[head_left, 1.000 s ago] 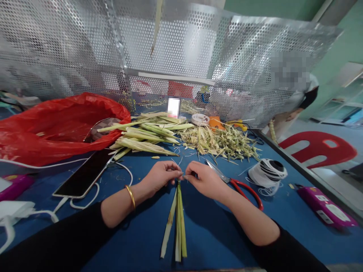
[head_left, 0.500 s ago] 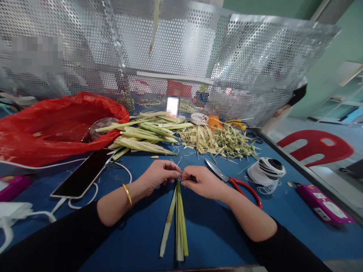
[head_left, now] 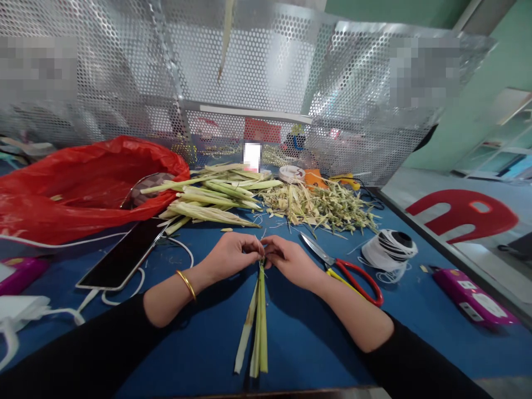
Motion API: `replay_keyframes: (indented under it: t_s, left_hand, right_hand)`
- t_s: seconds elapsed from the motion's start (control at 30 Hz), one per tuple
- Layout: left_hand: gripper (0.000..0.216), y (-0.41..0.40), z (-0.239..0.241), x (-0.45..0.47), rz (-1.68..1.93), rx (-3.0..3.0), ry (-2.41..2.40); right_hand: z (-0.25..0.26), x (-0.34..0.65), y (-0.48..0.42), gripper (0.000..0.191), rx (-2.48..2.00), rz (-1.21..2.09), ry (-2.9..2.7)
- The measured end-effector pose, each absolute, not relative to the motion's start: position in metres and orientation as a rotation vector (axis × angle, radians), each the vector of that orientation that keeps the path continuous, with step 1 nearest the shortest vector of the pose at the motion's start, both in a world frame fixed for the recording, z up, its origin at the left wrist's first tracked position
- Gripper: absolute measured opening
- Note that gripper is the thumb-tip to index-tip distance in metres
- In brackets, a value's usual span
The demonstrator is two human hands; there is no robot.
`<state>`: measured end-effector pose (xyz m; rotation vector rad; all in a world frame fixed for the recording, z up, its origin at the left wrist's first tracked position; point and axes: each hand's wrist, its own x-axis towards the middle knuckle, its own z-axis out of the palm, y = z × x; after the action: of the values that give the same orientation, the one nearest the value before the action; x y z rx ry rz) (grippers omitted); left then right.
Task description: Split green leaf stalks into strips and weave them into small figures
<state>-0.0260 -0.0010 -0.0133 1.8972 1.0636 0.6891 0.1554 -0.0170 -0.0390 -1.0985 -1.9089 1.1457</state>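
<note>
A small bundle of pale green leaf strips (head_left: 258, 327) hangs toward me over the blue tabletop, its lower ends fanned apart. At its top, my left hand (head_left: 233, 256) and my right hand (head_left: 293, 261) meet with fingertips pinched together. Thin white thread (head_left: 263, 235) pokes up between the fingers, and a short bit shows at the bundle's neck; both hands appear to be gripping it. My fingers partly hide the knot area. Red-handled scissors (head_left: 359, 281) lie half spread beside my right forearm. Behind them stands a spool of white thread (head_left: 384, 252).
A pile of leaf strips (head_left: 216, 202) and a heap of trimmed scraps (head_left: 324, 208) lie at the back. To the left are a red plastic bag (head_left: 83, 210) and a charging phone (head_left: 124, 257). A purple packet (head_left: 474, 296) lies right. A perforated metal screen (head_left: 249, 61) closes the back.
My right hand has turned and shifted slightly up and left, closer against my left fingertips. The strips' lower ends have swung left and closer together. A yellow inner handle of the scissors now shows.
</note>
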Motion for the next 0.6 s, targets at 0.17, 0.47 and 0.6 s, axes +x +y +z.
replay_keyframes:
  t_s: [0.17, 0.47, 0.6]
  left_hand:
    - [0.021, -0.005, -0.019, -0.026, 0.737, 2.299, 1.174]
    - [0.025, -0.001, -0.031, -0.027, 0.594, 2.769, 1.25]
    - [0.026, 0.002, -0.031, -0.029, 0.506, 2.837, 1.119]
  right_hand:
    - [-0.038, 0.157, -0.017, 0.021, -1.124, 1.116, -1.876]
    - [-0.041, 0.155, -0.016, 0.018, -1.123, 1.21, -1.785]
    - [-0.04, 0.154, -0.016, 0.016, -1.117, 1.251, -1.755]
